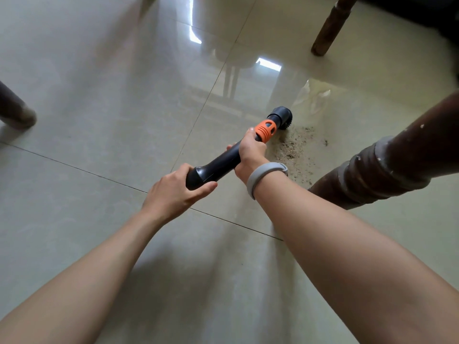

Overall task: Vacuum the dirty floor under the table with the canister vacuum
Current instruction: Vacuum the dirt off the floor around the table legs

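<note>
Two bare forearms are reaching in from the bottom corners of the frame toward the centre. The left hand (175, 192) is wrapping around the flared rear end of a black vacuum wand (218, 165), thumb lying over the top and fingers curling underneath. Just beyond it, the right hand (249, 155) is gripping the same wand further along, fingers curling round the tube right behind an orange collar (265, 131); a pale grey wristband (263, 176) is sitting on that wrist.

The wand is slanting from the centre of the frame up toward the right, and its round black brush nozzle (283, 117) is resting at the upper edge of a patch of dirt (291, 150), brown crumbs and grit scattered over the glossy beige tiled floor (99, 95) just right of centre. Whether the bristles are pressing on the tile cannot be told.

Right beside the dirt, a turned dark wooden table leg (387, 160) is crossing the right edge of the frame. At the left edge, another dark leg (15, 110) is standing on the tile, well apart from the hands. In the upper right a third leg (331, 26) is standing far beyond the nozzle, with a pale smear (315, 94) on the floor between it and the dirt. Window light is reflecting off the tiles near the top centre.
</note>
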### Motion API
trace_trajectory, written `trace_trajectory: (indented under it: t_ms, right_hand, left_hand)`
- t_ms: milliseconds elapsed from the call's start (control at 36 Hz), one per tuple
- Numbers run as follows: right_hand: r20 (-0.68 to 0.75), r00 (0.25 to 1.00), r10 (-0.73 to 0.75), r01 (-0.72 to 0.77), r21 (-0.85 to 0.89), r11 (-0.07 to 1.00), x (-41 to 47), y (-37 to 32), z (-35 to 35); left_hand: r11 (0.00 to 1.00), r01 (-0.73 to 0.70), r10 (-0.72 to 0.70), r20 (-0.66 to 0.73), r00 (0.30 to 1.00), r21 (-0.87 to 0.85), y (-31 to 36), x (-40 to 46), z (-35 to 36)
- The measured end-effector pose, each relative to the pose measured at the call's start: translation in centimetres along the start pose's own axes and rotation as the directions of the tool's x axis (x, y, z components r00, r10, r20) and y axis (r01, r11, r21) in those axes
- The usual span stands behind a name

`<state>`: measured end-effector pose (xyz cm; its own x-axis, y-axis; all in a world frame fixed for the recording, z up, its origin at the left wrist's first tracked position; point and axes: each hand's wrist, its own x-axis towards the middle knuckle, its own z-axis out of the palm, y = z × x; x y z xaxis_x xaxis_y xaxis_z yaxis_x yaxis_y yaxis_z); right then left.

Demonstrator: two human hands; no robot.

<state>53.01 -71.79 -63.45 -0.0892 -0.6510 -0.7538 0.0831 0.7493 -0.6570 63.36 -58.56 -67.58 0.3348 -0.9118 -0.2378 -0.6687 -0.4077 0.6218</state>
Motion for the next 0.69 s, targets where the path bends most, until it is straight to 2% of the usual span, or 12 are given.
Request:
trace_trajectory:
  t_ms: [167, 389, 500, 694]
  right_hand:
    - [-0.036, 0.999, 0.026, -0.024, 0.054, 0.998, -0.1, 0.1, -0.1]
    - [-0.136, 0.990, -0.023, 0.022, -0.008, 1.000, 0.1, 0.3, -0.8]
    - [-0.043, 0.999, 0.008, -0.006, 0.046, 0.999, -0.4, 0.2, -1.3]
    - [0.104, 0.995, -0.011, 0.009, 0.021, 1.000, -1.9, 1.8, -0.8]
  left_hand:
    - [0.995, 0.029, -0.026, -0.042, 0.999, 0.094, 0.0, 0.5, -0.3]
    - [0.995, 0.007, -0.010, 0.036, 0.999, 0.101, 1.0, 0.3, 0.1]
    - [0.996, -0.003, -0.001, 0.035, 0.999, 0.094, 0.6, 0.1, -0.6]
    - [0.997, 0.028, -0.028, -0.001, 1.000, 0.071, -1.0, -2.4, -1.0]
